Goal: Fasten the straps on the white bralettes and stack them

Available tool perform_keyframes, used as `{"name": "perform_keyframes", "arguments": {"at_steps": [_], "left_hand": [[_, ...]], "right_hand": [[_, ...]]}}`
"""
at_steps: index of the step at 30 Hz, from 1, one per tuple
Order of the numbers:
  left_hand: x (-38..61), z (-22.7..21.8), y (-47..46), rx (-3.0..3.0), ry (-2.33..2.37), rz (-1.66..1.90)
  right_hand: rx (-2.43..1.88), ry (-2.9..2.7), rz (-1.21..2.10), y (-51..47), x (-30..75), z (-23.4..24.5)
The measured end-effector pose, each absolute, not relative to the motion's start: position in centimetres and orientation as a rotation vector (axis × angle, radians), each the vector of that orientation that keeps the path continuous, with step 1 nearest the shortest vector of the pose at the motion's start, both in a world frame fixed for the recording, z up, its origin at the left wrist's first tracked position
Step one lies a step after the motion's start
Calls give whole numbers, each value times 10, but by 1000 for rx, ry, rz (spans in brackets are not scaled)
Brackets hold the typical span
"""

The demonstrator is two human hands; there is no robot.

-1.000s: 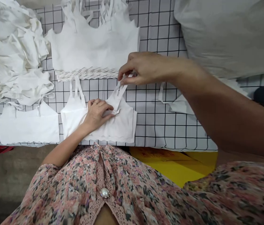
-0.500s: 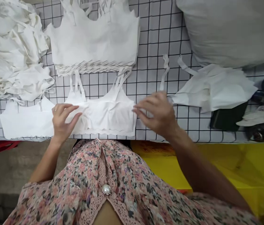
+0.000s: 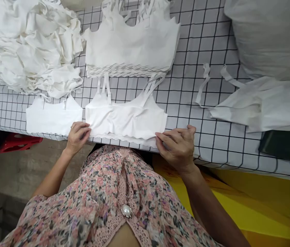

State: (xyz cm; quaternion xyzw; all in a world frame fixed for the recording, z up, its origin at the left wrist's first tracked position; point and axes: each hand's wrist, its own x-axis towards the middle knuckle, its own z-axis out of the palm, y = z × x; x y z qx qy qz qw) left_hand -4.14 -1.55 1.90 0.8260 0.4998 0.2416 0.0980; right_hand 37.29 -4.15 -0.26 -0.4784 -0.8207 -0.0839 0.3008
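Observation:
A white bra top (image 3: 128, 120) with thin straps lies flat in front of me, its straps pointing away and a few creases across its front. My left hand (image 3: 78, 136) pinches its lower left corner between thumb and fingers. At the lower right corner, the fingertips of my right hand (image 3: 177, 146) are closed on the hem. A second white bra top (image 3: 53, 116) lies flat just left of my left hand. Beyond the one I hold is a neat stack of white bra tops (image 3: 131, 46) with wavy hems.
A big heap of crumpled white garments (image 3: 29, 44) fills the back left. To the right lie a loose white bra top (image 3: 265, 103), a dark flat object (image 3: 283, 144) and a large pale bag-like bundle (image 3: 270, 37). The grid-patterned tablecloth (image 3: 193, 75) ends close to my body.
Both hands have moved down to the lower corners of the bra top and closed on them. Its front is spread flatter. The camera view has shifted and tilted slightly.

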Motion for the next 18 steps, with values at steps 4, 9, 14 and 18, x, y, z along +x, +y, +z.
{"name": "perform_keyframes", "arguments": {"at_steps": [4, 9, 14, 18], "left_hand": [[-44, 17, -12, 2450, 1448, 769], [-46, 18, -12, 2384, 1469, 678], [-52, 16, -7, 2395, 1453, 715], [-52, 23, -9, 2406, 1536, 684]], "right_hand": [[-1310, -2144, -237, -51, 373, -7], [-1368, -2167, -193, -58, 373, -12], [-1371, -2148, -176, -56, 374, -15], [-1378, -2117, -162, -58, 371, -14]]}}
